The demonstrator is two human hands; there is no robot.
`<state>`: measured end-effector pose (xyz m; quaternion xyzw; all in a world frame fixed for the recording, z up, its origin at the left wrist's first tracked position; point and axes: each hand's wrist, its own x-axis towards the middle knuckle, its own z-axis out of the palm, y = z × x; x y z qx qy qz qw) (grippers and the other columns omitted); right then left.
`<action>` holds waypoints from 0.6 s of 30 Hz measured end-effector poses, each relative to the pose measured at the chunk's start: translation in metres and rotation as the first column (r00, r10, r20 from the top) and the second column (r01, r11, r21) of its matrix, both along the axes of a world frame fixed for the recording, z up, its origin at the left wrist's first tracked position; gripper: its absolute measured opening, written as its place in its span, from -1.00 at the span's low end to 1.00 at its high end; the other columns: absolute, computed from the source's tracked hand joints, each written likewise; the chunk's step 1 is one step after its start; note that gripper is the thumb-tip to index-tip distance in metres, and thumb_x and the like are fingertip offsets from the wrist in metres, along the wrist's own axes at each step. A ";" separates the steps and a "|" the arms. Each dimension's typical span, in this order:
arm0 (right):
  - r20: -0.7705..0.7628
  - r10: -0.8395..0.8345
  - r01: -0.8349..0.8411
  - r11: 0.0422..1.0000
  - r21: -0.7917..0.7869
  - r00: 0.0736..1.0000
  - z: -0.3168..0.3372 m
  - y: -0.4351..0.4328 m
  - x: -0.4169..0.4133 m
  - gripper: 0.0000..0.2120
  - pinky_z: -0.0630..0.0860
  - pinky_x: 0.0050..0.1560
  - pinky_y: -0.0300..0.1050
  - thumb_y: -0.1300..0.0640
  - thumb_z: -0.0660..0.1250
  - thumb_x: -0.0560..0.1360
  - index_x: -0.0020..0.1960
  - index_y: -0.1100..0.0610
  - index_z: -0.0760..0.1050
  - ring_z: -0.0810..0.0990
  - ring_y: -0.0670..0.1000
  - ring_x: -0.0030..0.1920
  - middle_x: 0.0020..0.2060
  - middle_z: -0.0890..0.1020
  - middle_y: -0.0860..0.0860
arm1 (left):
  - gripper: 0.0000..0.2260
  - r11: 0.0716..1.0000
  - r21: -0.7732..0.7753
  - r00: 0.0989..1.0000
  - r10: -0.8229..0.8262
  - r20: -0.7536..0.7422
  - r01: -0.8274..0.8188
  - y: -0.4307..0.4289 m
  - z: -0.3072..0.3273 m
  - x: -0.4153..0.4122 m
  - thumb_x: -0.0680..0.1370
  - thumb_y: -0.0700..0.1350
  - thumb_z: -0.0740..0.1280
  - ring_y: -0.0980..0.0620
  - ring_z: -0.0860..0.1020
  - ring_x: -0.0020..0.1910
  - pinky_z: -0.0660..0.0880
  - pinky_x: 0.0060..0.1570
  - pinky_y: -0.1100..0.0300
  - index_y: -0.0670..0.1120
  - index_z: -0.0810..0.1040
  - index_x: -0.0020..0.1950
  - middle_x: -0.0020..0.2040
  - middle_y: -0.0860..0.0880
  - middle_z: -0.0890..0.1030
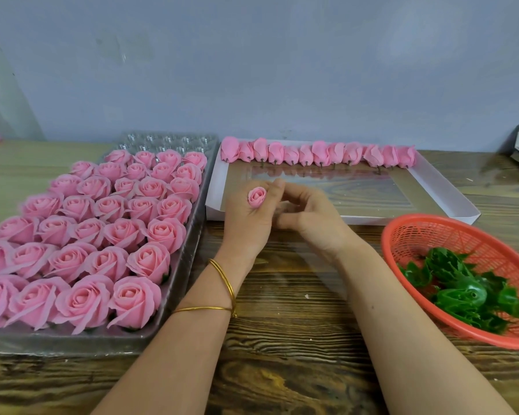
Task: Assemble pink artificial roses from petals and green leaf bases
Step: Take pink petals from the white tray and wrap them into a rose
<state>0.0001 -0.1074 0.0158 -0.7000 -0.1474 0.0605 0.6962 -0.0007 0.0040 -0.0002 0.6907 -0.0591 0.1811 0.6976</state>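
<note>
The table [297, 339] was finished in dark, coarse-grained wood. The roses [162, 232] and the rosebud [256, 196] were formed of a soft, matt pink material. The tray [72, 342] was made of glossy clear plastic. The box [441, 187] was made of matt white card with a shiny transparent bottom. The basket [432, 232] was moulded in red plastic mesh, and the leaf bases [468, 292] in glossy green plastic. 2 bangles [222, 274] were made of polished gold-coloured metal.

Left hand [249, 218] pinches a bud [256, 196] (fingers curled); right hand [310, 218] alongside, curled.

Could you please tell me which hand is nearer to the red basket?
Right. The right hand is just left of the red basket; the left hand, holding a rosebud, is farther left.
</note>
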 end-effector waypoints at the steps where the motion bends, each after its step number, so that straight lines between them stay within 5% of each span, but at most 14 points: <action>1: 0.007 -0.062 0.062 0.998 -0.001 0.998 0.004 -0.001 0.002 -0.63 0.62 0.00 -0.13 0.53 0.29 0.36 0.05 0.21 0.60 0.64 -0.01 -0.13 -0.11 0.68 0.22 | -0.81 1.000 0.013 1.000 0.022 0.022 -0.022 0.000 0.001 0.000 0.58 -0.07 0.35 0.06 0.54 -0.27 0.53 -0.20 0.06 -0.07 0.56 -0.23 -0.32 0.09 0.58; 5: 0.019 -0.228 0.228 0.973 0.034 0.973 0.016 -0.005 0.011 -0.73 0.52 -0.09 -0.16 0.20 0.30 0.25 -0.08 0.09 0.62 0.57 -0.07 -0.15 -0.14 0.65 0.00 | -0.73 0.993 0.082 0.996 0.076 0.048 -0.080 0.001 0.002 -0.001 0.60 -0.01 0.29 -0.07 0.55 -0.28 0.55 -0.17 0.04 -0.03 0.51 -0.29 -0.38 0.06 0.54; 8: 0.022 -0.168 0.168 0.986 0.007 0.985 0.018 0.001 0.013 -0.77 0.52 -0.07 -0.18 0.08 0.35 0.30 -0.07 0.09 0.64 0.61 -0.10 -0.12 -0.19 0.65 -0.05 | -0.70 0.990 0.119 0.995 0.065 0.074 -0.074 0.002 0.000 -0.002 0.60 -0.02 0.28 0.11 0.50 -0.40 0.49 -0.33 0.23 -0.08 0.50 -0.31 -0.44 0.03 0.50; 12: 0.036 -0.099 0.098 0.994 0.044 0.994 0.017 0.013 0.011 -0.81 0.55 -0.26 -0.20 0.10 0.38 0.34 -0.10 0.15 0.63 0.63 -0.02 -0.23 -0.30 0.65 -0.01 | -0.72 0.985 0.151 0.992 0.062 0.108 -0.078 0.000 -0.001 -0.002 0.59 -0.14 0.29 0.18 0.46 -0.43 0.40 -0.42 0.33 -0.01 0.47 -0.33 -0.46 0.08 0.47; 18: 0.018 -0.119 0.117 0.991 0.061 0.993 0.006 0.018 0.007 -0.87 0.58 -0.03 0.10 0.26 0.43 0.47 0.02 0.24 0.62 0.64 0.08 -0.07 -0.17 0.66 0.12 | -0.82 0.989 0.130 0.994 0.057 0.091 -0.069 -0.001 -0.003 0.001 0.60 -0.08 0.31 0.26 0.56 -0.29 0.45 -0.32 0.37 0.15 0.57 -0.17 -0.33 0.25 0.60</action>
